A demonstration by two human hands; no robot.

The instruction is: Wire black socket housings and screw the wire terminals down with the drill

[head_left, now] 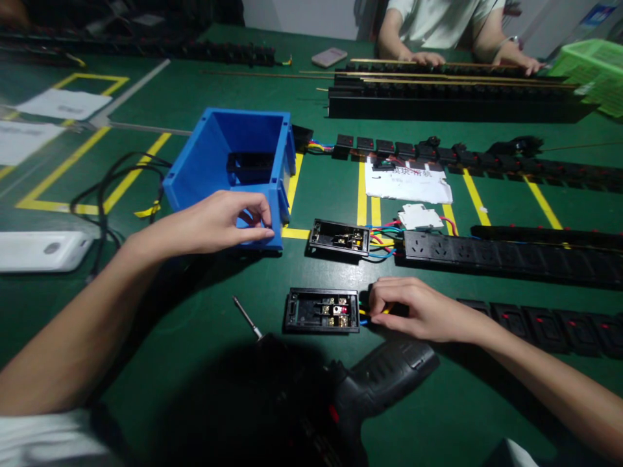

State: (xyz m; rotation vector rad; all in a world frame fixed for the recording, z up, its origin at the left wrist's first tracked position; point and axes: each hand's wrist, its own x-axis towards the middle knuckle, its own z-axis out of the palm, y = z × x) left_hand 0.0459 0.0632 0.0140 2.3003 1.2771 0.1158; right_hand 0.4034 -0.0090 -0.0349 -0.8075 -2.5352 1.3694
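A green tabletop [243,94] marked with yellow tape spreads under everything. Far beyond the blue parts bin and off to its right, a co-worker [433,23] in a pale top rests both hands at long black channels [438,109]. Right of the bin, a black socket strip [467,256] runs out to the edge of the view; nearer than the bin and further right, a row of black modules [540,327] lies partly behind the wearer's forearm.

The blue parts bin [189,172] faces upward, with a black housing [250,170] inside. Nearer than the bin and to its right lies a power screwdriver [394,373], its body lost in shadow, its bit [247,318] aimed back toward the bin.

The left hand [228,224] hovers over the bin's near wall, loosely curled, with a gap between thumb and forefinger and nothing in its grasp; whether it touches the wall cannot be told. The right hand [411,308], nearer and to the right of the bin, has thumb and forefinger pinched together on coloured wires [364,316].

Those wires enter an open terminal box [306,311], flat on the table, just nearer than the bin and to its right. A second terminal box [335,239] sits right beside the bin, wired toward the strip, with a white circuit breaker [419,217] further right.
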